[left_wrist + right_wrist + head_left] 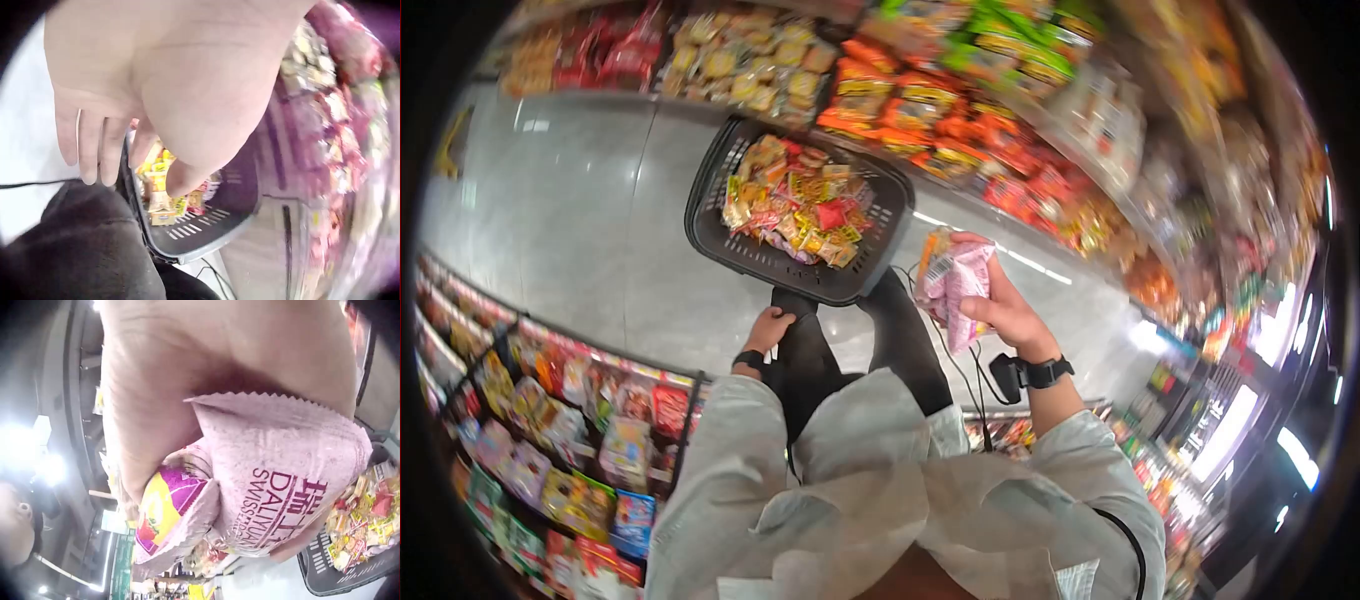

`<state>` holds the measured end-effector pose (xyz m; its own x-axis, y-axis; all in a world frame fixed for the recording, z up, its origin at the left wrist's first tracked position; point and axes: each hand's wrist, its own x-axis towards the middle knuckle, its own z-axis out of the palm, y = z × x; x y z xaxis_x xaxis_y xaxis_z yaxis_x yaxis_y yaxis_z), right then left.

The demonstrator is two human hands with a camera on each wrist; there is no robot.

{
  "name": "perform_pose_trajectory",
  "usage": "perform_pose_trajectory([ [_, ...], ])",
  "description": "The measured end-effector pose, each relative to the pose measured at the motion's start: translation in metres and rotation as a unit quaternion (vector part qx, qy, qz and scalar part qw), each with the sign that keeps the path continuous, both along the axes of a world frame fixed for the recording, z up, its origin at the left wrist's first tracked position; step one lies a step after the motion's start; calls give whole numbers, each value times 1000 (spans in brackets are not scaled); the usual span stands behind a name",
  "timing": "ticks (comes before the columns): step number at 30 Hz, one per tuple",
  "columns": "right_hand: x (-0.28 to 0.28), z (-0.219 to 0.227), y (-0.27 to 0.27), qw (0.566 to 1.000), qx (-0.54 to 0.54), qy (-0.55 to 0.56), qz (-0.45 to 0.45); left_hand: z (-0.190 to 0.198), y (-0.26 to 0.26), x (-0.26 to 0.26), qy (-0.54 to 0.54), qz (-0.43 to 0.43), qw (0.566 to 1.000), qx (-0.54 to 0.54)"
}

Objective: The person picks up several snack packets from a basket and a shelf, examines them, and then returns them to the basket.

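In the head view my right hand (1017,312) holds pink snack packets (962,290) to the right of the basket, thumb laid over them. An orange-and-clear wrapper edge with a barcode shows at their far end. Close up in the right wrist view, one pink Swiss roll packet (281,462) has purple lettering, and a packet with a purple and yellow panel (172,512) sits against it. My left hand (770,328) hangs by my left knee, holding nothing. Its fingers (90,147) reach down loosely in the left wrist view, overlapping the basket there.
A black plastic basket (700,215) in front of my knees holds many small wrapped snacks (800,205). Shelves of orange bags (920,100) run along the far side and right. Another packaged-snack shelf (550,430) stands at lower left. Thin black cables (975,385) hang below my right hand.
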<state>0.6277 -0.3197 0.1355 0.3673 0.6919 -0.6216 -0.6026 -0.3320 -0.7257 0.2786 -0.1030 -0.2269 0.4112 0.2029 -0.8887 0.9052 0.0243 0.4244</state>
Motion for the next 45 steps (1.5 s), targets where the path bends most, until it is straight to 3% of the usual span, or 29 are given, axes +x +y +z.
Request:
perform_pose_trajectory([
  [1,-13,23,-26,1000,-18,-5,-15,37,27,15,-37,-86,996,9],
  [4,-63,91,-65,994,-5,-73,-79,128,83,66,-119,-217,966,78],
  [6,-102,126,-84,987,-8,-82,-138,197,109,99,-148,-215,961,90],
  [8,-137,151,-102,978,11,-78,-194,229,120,121,-204,-192,954,110],
  [10,-162,173,-110,967,49,-61,-241,289,113,149,-241,-160,955,68],
  [14,-192,191,-132,962,73,-85,-248,389,42,180,-372,-223,901,11],
  [18,-201,189,-169,970,115,-130,-169,464,-74,183,-399,-267,859,-179],
  [19,-202,190,-180,971,126,-144,-146,474,-105,178,-429,-274,828,-237],
  [21,-211,197,-205,969,134,-150,-144,506,-165,163,-424,-297,809,-278],
  [24,-228,200,-255,963,131,-167,-167,520,-241,148,-458,-299,807,-221],
  [26,-243,193,-292,953,159,-166,-198,521,-276,140,-410,-272,827,-272],
  [30,-271,177,-348,942,190,-144,-237,516,-331,129,-365,-281,838,-291],
  [34,-290,162,-389,917,211,-162,-298,517,-382,121,-386,-249,848,-263],
  [38,-298,155,-414,873,209,-187,-400,511,-407,132,-446,-228,848,-175],
  [45,-311,138,-440,801,228,-142,-535,505,-437,155,-329,-265,843,-332],
])
